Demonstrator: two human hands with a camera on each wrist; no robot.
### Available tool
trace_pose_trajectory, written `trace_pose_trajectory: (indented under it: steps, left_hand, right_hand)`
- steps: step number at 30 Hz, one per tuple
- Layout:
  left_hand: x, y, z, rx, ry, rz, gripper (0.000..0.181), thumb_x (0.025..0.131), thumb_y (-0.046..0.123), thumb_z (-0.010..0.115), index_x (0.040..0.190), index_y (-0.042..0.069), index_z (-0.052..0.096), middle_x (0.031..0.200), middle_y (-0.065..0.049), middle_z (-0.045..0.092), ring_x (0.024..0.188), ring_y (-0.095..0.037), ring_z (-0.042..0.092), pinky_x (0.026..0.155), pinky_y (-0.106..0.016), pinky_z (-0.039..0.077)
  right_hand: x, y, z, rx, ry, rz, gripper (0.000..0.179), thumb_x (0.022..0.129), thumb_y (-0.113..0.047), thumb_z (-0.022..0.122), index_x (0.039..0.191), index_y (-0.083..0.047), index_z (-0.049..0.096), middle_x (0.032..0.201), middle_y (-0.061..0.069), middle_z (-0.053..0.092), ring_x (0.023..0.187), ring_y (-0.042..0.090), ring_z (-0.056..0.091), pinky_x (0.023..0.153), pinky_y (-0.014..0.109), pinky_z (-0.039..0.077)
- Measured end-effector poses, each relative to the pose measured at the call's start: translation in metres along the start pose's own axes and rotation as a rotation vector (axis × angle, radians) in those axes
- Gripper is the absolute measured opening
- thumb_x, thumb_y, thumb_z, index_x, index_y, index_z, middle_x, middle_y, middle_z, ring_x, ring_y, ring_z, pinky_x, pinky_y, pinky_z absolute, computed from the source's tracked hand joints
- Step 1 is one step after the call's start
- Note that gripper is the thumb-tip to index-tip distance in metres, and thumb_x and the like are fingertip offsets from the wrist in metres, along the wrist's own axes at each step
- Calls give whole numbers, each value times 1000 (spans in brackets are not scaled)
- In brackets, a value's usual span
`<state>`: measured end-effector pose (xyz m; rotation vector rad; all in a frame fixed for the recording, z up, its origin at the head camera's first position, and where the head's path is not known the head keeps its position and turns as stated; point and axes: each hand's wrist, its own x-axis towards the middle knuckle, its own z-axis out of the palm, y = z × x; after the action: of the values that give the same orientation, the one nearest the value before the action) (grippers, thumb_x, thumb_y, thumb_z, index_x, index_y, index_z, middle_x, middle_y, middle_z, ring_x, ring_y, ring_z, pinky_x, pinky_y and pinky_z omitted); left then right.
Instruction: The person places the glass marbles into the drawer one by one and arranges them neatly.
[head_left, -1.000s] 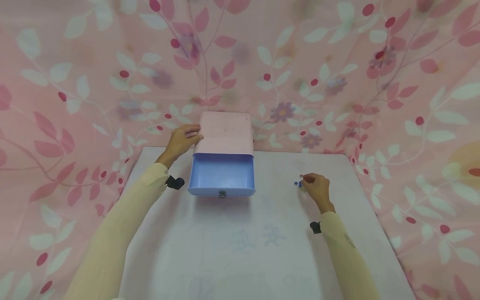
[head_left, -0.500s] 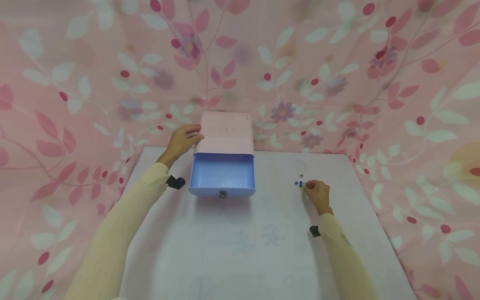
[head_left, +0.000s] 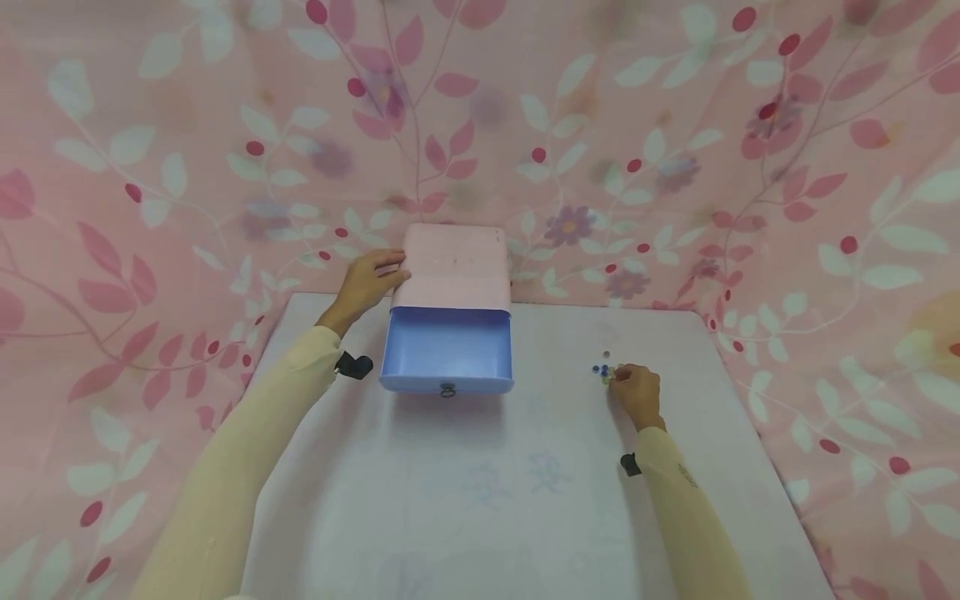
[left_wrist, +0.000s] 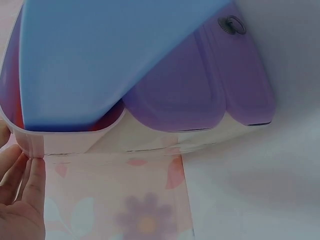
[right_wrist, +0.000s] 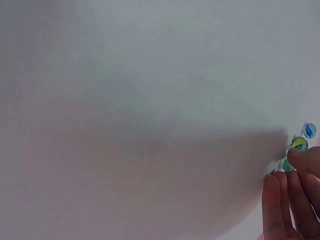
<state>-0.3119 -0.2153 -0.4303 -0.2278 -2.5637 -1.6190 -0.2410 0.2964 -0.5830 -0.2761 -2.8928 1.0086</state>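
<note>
My left hand (head_left: 365, 285) lies against the left side of a pink drawer box (head_left: 452, 267), its fingers fairly straight. In the left wrist view its fingertips (left_wrist: 36, 167) touch the pink casing near the corner. The blue drawer (head_left: 448, 346) is pulled out towards me, with a small ring handle (head_left: 447, 390) on its front. Over to the right, my right hand (head_left: 637, 395) is down at a group of small glass marbles (head_left: 604, 371). A greenish marble (right_wrist: 288, 164) shows between its thumb and fingers, pinched. Beside the thumb are a yellow-green marble (right_wrist: 300, 143) and a blue-swirled marble (right_wrist: 310, 130).
A single marble (head_left: 607, 354) lies slightly behind the group. Everything stands on a white-covered table (head_left: 525, 517) with faint blue marks. Pink floral cloth (head_left: 480, 125) hangs behind and around the table. Dark wrist cameras (head_left: 353, 365) are strapped at both sleeves.
My right hand has drawn back slightly towards me, from the rearmost marble to the front of the group, leaving that marble on the table. The left hand and drawer box stay put.
</note>
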Motion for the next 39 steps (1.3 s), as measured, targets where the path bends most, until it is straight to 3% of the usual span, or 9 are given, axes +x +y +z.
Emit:
trace_pose_trajectory:
  steps: [19, 26, 39]
  left_hand:
    - [0, -3, 3, 36, -19, -17, 52, 91, 24, 71, 136, 4, 56, 143, -11, 50, 130, -30, 49, 102, -42, 46]
    - [1, -3, 0, 18, -17, -14, 51, 91, 24, 71, 135, 2, 57, 143, -10, 49, 130, -33, 48, 102, -43, 47]
    - [-1, 1, -1, 15, -13, 8, 49, 92, 21, 70, 134, 0, 57, 142, -11, 50, 129, -32, 50, 102, -42, 47]
  right_hand:
    - [-3, -1, -5, -50, -8, -14, 20, 79, 0, 65, 96, 5, 71, 89, 19, 69, 86, 34, 62, 76, 45, 53]
    - [2, -6, -8, -19, 67, -90, 20, 78, 1, 68, 97, 5, 73, 86, 18, 71, 80, 33, 65, 74, 43, 55]
    - [2, -56, -22, 99, 76, -162, 21, 81, -3, 71, 101, 4, 73, 90, 18, 71, 82, 32, 67, 76, 44, 56]
